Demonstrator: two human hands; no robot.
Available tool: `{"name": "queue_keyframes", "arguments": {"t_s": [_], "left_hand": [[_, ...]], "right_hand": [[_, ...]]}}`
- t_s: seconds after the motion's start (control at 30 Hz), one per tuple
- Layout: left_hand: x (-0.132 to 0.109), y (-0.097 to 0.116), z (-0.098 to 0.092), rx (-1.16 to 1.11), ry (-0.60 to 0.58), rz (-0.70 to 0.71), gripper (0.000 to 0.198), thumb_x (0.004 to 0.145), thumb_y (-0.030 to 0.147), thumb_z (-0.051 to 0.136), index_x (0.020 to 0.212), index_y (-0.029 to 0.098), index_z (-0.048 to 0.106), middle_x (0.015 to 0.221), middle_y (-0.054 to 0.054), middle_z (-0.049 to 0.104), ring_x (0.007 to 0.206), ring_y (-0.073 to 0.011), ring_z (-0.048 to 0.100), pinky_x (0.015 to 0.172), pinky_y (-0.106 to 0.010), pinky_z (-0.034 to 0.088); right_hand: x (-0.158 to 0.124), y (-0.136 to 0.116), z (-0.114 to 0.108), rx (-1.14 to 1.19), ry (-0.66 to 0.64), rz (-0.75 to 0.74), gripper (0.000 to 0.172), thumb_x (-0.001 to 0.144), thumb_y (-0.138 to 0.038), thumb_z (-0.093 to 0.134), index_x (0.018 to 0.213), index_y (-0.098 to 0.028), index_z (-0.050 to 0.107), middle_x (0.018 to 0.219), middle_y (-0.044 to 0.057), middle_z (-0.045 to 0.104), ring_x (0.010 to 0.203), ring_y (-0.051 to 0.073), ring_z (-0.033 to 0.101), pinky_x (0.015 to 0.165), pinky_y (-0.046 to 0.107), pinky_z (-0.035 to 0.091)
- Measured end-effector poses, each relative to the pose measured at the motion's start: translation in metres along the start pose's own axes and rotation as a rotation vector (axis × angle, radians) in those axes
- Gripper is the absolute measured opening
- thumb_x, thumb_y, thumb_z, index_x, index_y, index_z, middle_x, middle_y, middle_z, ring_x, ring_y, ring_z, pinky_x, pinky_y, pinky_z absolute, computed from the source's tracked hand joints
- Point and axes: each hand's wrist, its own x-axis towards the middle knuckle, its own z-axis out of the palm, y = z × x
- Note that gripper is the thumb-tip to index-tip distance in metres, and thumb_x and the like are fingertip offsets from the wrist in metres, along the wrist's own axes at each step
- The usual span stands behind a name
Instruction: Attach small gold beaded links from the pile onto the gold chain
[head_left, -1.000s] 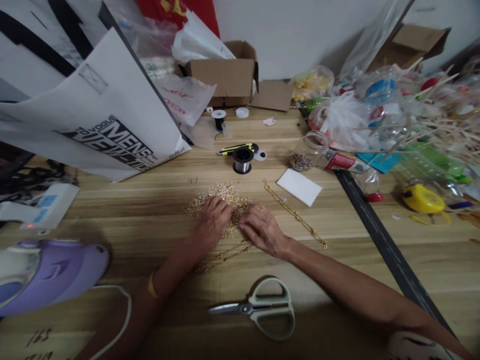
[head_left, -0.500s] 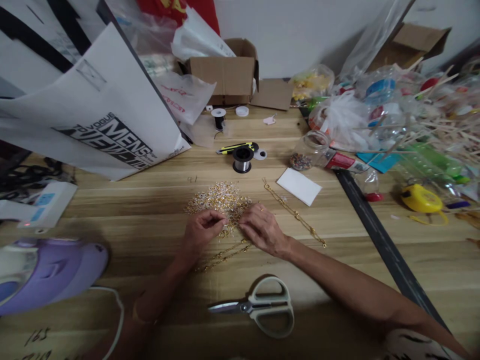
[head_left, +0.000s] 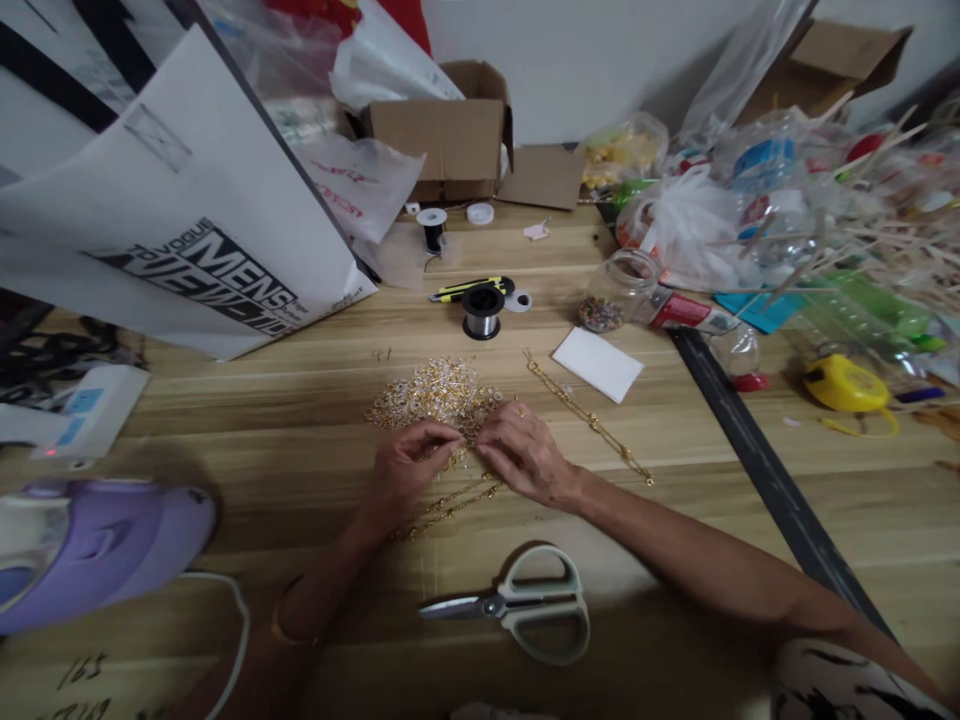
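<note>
Both hands meet at the near edge of a pile of small gold and clear beads and rings point(head_left: 431, 390). My left hand point(head_left: 409, 465) is closed in a pinch, its fingertips almost touching those of the right. My right hand point(head_left: 529, 455) also pinches, with a ring on one finger. Whatever lies between the fingertips is too small to make out. A gold chain point(head_left: 448, 507) with beads lies just below the hands, one end running up to the right fingers. Right of the hands rests another beaded gold chain point(head_left: 596, 425).
Scissors point(head_left: 544, 605) lie in front of me. Beyond the pile stand a wire spool point(head_left: 482, 312) and a yellow cutter knife point(head_left: 457, 290). A bead jar point(head_left: 619, 290) and white pad point(head_left: 598, 364) are to the right. A purple iron point(head_left: 112, 545) sits left, below a paper bag point(head_left: 195, 200).
My left fingertips have moved slightly right, closing the small gap to the right hand's fingers. The right hand keeps nearly the same pinch. The camera view has shifted a little.
</note>
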Motion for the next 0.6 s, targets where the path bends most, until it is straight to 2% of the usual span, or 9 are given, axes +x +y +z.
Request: {"name": "queue_keyframes", "arguments": {"t_s": [0.37,0.6], "left_hand": [[-0.0006,0.0001,0.0016,0.01,0.009,-0.038,0.008,0.069,0.02,0.069,0.074,0.016,0.068,0.074,-0.003,0.07,0.07,-0.0142,0.064,0.067,-0.024,0.051],[-0.0005,-0.0035,0.0011,-0.014,-0.031,-0.009,0.006,0.071,0.021,0.067,0.075,0.016,0.068,0.075,-0.003,0.07,0.072,-0.0145,0.065,0.07,-0.025,0.051]], "right_hand": [[-0.0021,0.0018,0.001,0.008,-0.025,-0.013,0.005,0.087,-0.02,0.048,0.09,-0.019,0.053,0.081,0.006,0.06,0.079,0.019,0.05,0.075,0.036,0.041],[-0.0009,0.0009,0.0006,0.003,-0.024,-0.035,0.005,0.086,-0.018,0.049,0.09,-0.019,0.053,0.082,0.006,0.061,0.079,0.018,0.05,0.076,0.036,0.041]]}}
